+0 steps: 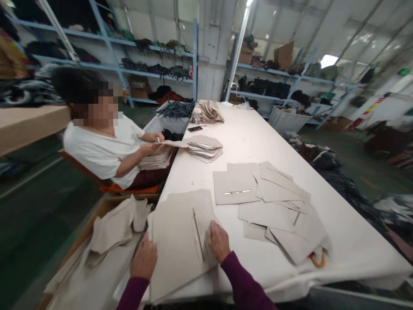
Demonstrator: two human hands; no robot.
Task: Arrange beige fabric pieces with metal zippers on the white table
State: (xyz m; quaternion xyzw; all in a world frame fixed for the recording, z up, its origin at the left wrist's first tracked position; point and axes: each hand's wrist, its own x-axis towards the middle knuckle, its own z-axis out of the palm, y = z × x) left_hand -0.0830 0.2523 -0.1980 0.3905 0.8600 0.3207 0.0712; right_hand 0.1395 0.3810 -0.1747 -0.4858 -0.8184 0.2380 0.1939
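Your left hand (144, 259) sits at the lower centre of the frame, fingers curled down on the near left edge of a stack of beige fabric panels (176, 241); whether the fingers pinch the cloth or only press on it cannot be told. Your right hand (218, 240) lies knuckles up on the right side of the same stack, its grip closed on the cloth just beside a thin slit (198, 234) that runs along the top panel. The stack lies at the near left corner of the long white surface (251, 137) and overhangs its edge. To the right of centre, more loose fabric panels (274, 206) lie spread and overlapping. In the upper left, a seated person in a white shirt (97, 150) holds another pile of panels (158, 157).
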